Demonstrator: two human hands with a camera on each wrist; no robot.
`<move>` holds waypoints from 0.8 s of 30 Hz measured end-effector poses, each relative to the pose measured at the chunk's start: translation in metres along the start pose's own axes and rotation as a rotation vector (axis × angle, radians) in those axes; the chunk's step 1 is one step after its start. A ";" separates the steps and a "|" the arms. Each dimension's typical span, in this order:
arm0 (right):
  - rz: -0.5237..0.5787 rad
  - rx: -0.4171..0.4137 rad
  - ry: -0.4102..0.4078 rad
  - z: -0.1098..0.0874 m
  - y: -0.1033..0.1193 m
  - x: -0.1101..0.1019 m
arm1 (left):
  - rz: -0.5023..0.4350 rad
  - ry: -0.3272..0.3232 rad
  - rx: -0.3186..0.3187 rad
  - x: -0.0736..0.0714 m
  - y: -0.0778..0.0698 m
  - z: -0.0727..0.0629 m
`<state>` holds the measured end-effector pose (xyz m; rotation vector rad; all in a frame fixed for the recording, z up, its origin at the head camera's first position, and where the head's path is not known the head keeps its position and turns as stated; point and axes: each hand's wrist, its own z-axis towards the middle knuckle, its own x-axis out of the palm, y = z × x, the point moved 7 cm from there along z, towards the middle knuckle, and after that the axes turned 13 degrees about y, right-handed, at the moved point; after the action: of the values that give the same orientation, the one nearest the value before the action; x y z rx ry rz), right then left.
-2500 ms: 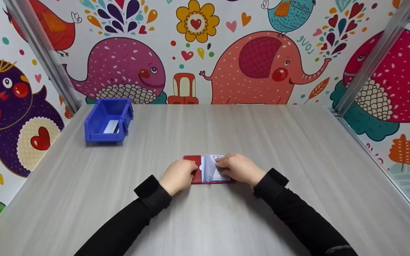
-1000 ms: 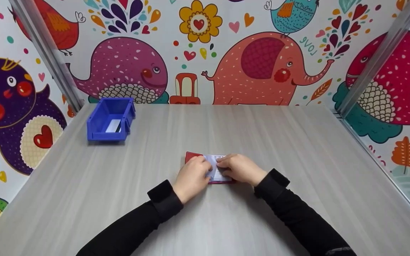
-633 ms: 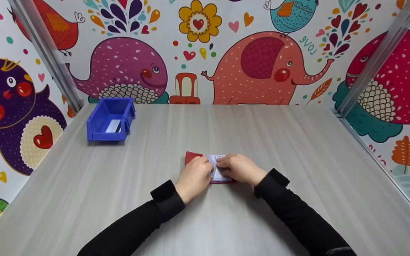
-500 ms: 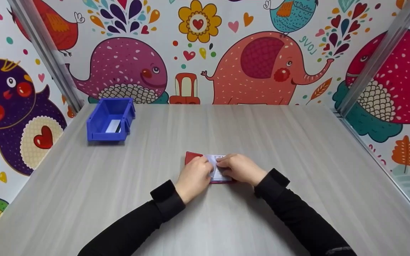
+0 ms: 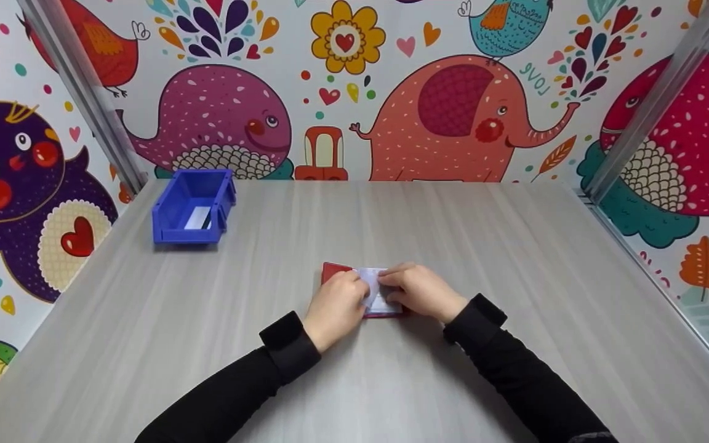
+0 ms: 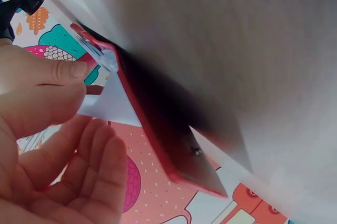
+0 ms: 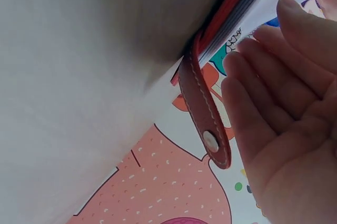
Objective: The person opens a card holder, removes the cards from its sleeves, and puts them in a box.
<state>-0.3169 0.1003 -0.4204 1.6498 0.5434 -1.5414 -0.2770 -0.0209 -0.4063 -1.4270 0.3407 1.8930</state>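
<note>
A red card holder lies unfolded on the table, with clear plastic sleeves over its right half. My left hand covers much of the red left cover. In the left wrist view, its thumb and forefinger pinch a pale sleeve, while the cover tilts up off the table. My right hand is at the right end, fingertips at the sleeves. The right wrist view has its fingers mostly straight, the thumb close to the stacked sleeves. A strap with a metal snap hangs from the holder there.
A blue plastic bin stands at the back left of the table, with a white, dark-striped card inside. Patterned wall panels and metal posts border the table at the back and sides.
My left hand has moved right from the red cover onto the sleeves and pinches one, then stays there. Just now my right hand has shifted slightly right, its fingers lifting a little.
</note>
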 end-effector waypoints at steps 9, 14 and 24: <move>-0.031 0.076 -0.051 -0.001 -0.006 -0.006 | -0.009 0.008 -0.026 0.000 0.003 -0.002; -0.051 0.066 -0.068 -0.002 -0.007 -0.006 | -0.042 0.009 -0.073 -0.001 0.005 -0.004; -0.027 0.103 -0.080 -0.003 -0.012 -0.009 | -0.074 -0.005 -0.130 -0.004 0.008 -0.007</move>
<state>-0.3262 0.1115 -0.4156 1.6562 0.4517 -1.6719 -0.2766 -0.0321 -0.4065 -1.4985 0.1629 1.8872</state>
